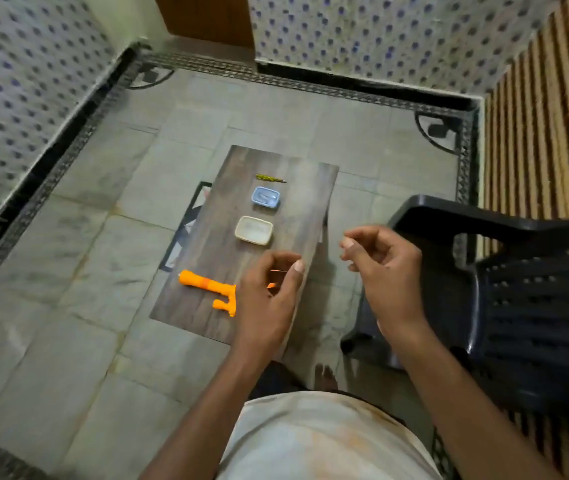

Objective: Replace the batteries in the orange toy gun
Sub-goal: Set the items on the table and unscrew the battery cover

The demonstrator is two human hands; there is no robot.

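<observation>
The orange toy gun [208, 287] lies flat on the near end of a small wooden table [227, 244], barrel pointing left. My left hand [269, 292] hovers above its rear part with fingers loosely curled, hiding that end; it holds nothing I can see. My right hand [378, 268] hangs in the air to the right of the table, fingers loosely curled, holding nothing. Farther along the table sit a cream tray [254, 230], a blue tray [266, 196] with small pale items inside, and a thin yellow-green screwdriver [270, 178].
A black plastic chair [505, 292] stands close on the right. The table rests on a grey tiled floor [78, 271] with patterned walls behind and left. A striped mat [550, 116] covers the far right. My bare foot [324, 377] shows below the table.
</observation>
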